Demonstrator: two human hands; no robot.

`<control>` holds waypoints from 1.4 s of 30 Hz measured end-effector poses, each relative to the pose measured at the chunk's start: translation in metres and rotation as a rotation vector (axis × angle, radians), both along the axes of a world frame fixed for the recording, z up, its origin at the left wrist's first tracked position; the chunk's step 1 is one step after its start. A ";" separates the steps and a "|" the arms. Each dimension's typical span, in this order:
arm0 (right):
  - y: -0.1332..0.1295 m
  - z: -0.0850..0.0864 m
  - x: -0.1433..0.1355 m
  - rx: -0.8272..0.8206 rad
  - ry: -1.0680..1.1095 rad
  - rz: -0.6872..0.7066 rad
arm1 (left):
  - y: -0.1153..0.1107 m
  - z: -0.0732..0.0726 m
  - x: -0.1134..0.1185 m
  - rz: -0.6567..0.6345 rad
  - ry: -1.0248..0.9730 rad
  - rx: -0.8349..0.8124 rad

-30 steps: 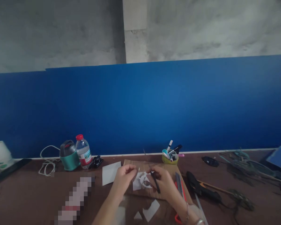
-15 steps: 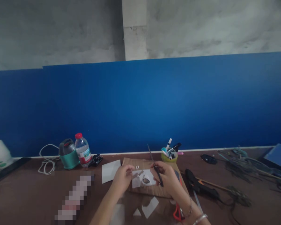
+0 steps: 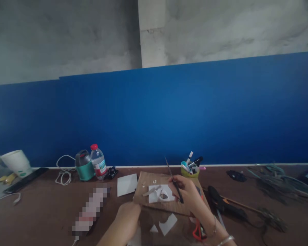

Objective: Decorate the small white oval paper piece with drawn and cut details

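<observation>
My right hand (image 3: 183, 191) is closed around a slim dark tool (image 3: 176, 186) with a long thin tip pointing up and away; its exact kind is unclear. It hovers over the right side of a brown board (image 3: 145, 179). On the board lies white paper (image 3: 152, 196) with curled strips and a small dark-striped cut piece (image 3: 164, 196). Small pale scraps (image 3: 154, 181) rest behind it. My left hand (image 3: 128, 215) is at the board's front left corner, back of the hand up, fingers hidden.
A white sheet (image 3: 127, 184) lies left of the board; cut paper pieces (image 3: 168, 223) and a red-handled tool (image 3: 198, 232) lie in front. Behind stand a pen cup (image 3: 190, 173) and a water bottle (image 3: 98, 164). A black glue gun (image 3: 226, 206) lies at right.
My left hand has moved off the paper, toward me, to the board's front edge. My right hand still holds the tool. The view has shifted slightly left.
</observation>
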State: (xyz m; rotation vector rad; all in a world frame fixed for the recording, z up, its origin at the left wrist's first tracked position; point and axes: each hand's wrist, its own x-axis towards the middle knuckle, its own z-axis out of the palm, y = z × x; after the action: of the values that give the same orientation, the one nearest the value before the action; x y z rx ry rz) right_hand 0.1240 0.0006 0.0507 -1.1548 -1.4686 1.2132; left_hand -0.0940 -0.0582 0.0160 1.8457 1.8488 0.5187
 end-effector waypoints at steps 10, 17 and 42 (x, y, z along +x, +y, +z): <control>0.000 -0.010 -0.014 -0.003 0.122 0.101 | 0.021 0.056 0.021 0.066 -0.697 0.052; -0.008 -0.001 -0.021 -0.044 0.256 0.060 | 0.033 0.046 0.067 0.141 -1.217 0.041; -0.001 -0.015 0.004 0.076 -0.076 0.293 | 0.047 0.032 0.055 0.205 -1.236 0.068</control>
State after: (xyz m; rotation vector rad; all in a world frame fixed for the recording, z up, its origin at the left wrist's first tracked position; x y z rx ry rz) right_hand 0.1276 0.0001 0.0357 -0.9668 -1.7718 1.3073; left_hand -0.0392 -0.0113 0.0479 0.8990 1.1111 1.3934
